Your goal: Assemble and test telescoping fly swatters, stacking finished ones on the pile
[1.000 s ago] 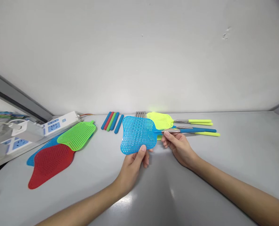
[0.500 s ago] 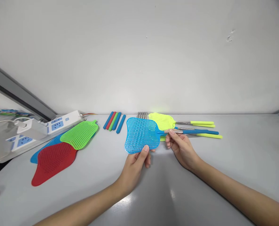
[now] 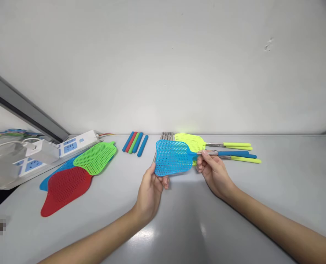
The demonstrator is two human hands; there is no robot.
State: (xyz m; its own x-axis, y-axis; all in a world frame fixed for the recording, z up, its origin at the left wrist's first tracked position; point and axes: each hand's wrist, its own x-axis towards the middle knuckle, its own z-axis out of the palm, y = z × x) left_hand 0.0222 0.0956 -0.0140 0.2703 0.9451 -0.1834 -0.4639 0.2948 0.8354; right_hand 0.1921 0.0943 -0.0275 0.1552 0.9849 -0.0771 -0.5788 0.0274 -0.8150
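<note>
A blue fly swatter with a perforated head is held level over the table. My right hand pinches its metal rod close to the neck, with the blue grip reaching out to the right. At the lower left corner of the head is my left hand, thumb and fingers apart, fingertips partly beneath the head's edge. Behind the held swatter lie yellow-green fly swatters with metal rods and yellow grips, partly covered by it.
Loose fly swatter heads, green, red and blue, overlap at the left. Several coloured grip tubes and metal rods lie by the wall. A white power strip stands at the far left.
The blue swatter has shifted slightly right. My left thumb has come off the top of its head, and that hand has moved left to the corner. My right hand keeps its pinch.
</note>
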